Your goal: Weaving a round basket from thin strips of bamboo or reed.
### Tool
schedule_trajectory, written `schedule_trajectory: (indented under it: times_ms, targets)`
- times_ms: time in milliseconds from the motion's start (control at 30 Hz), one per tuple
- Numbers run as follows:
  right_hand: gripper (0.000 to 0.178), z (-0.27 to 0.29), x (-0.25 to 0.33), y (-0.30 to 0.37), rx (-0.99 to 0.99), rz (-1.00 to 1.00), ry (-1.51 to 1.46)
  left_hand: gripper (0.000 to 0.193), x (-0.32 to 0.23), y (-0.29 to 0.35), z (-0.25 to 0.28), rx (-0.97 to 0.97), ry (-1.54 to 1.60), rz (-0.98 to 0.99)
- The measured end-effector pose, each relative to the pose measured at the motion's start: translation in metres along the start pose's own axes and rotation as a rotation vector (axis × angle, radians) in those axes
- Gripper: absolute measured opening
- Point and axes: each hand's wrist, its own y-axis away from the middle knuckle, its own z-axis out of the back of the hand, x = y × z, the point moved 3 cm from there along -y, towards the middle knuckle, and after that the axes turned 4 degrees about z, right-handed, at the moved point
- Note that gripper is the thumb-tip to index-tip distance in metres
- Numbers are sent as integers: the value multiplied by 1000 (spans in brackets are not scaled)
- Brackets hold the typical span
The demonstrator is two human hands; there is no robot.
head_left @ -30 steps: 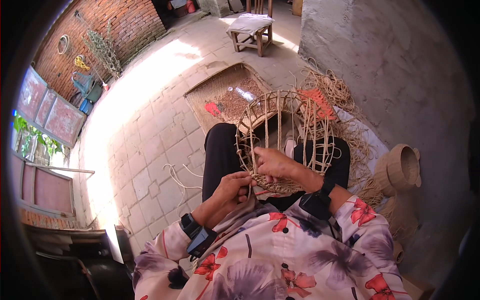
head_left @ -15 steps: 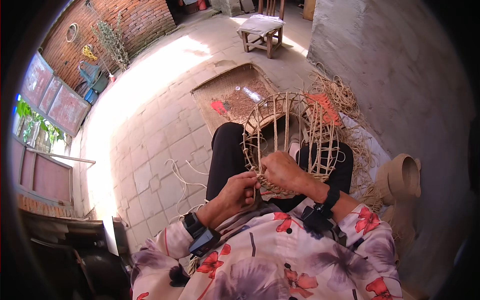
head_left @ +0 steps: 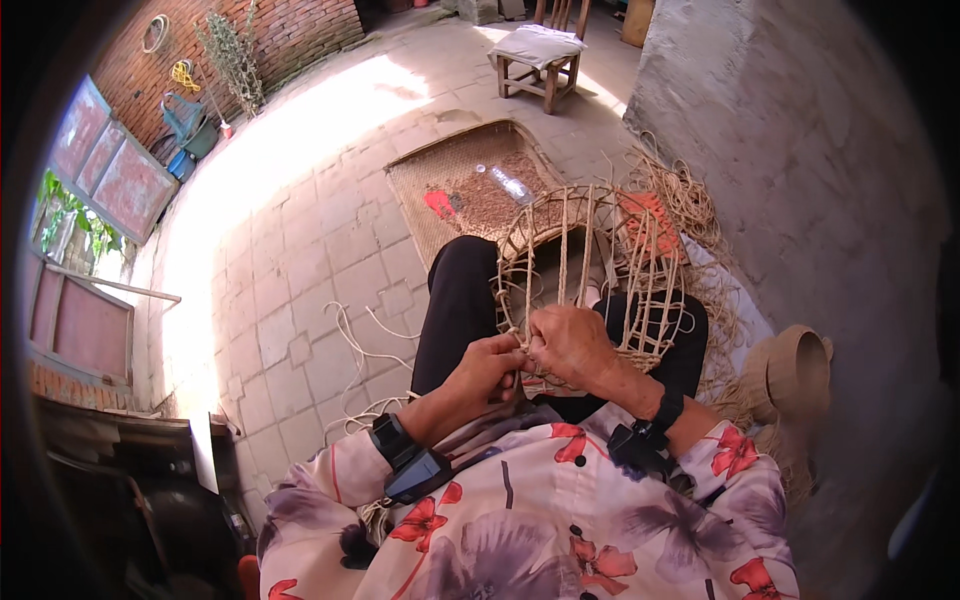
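On my lap rests an open-framed basket (head_left: pixel 564 245) of twisted straw cord, with upright strands and a denser woven band at the near edge. My left hand (head_left: pixel 488 368) is closed at that near-left edge, thumb and fingers pinching the cord there. Right beside it, my right hand (head_left: pixel 572 345) is closed over the same edge, knuckles up, its fingertips mostly hidden. The two sets of fingertips almost meet. Loose pale cords (head_left: pixel 357 345) trail out to the left of my left hand, past my knee.
A woven tray (head_left: pixel 415 175) on the floor holds brown bits, a clear bottle (head_left: pixel 511 185) and a red item (head_left: pixel 438 203). Straw cord (head_left: pixel 683 195) lies heaped by the wall at right, near an orange mesh piece (head_left: pixel 650 225) and a tan round container (head_left: pixel 797 370). A chair (head_left: pixel 540 47) stands beyond.
My left hand has shifted slightly up and right, closer to my right hand, with its fingers now nearer the basket edge. The view has shifted a little. The basket stays on my lap.
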Motion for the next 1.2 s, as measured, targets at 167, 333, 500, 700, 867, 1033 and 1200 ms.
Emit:
schedule_trajectory:
  times_ms: [167,333,500,700,867,1033,1200]
  targets:
    - [15,12,21,6,-45,61,89,7,-14,20,3,-75,-264,-149]
    - [13,5,1,-3,95,-11,-17,10,1,-7,8,-119,-229,-202]
    - [11,6,2,-2,44,53,53,13,-7,-6,8,-32,-339,-177]
    - [8,18,7,-1,-199,114,-39,22,-45,38,27,-472,-980,-823]
    - [12,23,-5,3,-138,33,-286,18,-43,20,38,-333,-852,-907]
    - [15,87,-91,54,-241,-89,454,18,-55,29,78,-536,-674,-803]
    - [14,202,-265,198,-311,-714,685,16,-42,31,68,-606,-858,-982]
